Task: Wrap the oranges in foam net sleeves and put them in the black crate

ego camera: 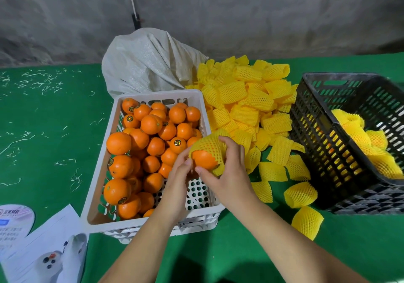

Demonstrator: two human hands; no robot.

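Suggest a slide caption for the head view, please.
Both hands pull a foam sleeve over an orange above the white crate.

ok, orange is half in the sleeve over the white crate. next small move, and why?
Probably pull the foam sleeve further down over the orange. Its near face is bare, so it isn't wrapped yet. Both the left hand and right hand grip it already; the black crate comes afterwards.

No text can be read with certainty. The printed paper sheets (43, 245) at the lower left of the frame carry blurred writing, and the small round stickers (177, 142) on several oranges are too small to read.
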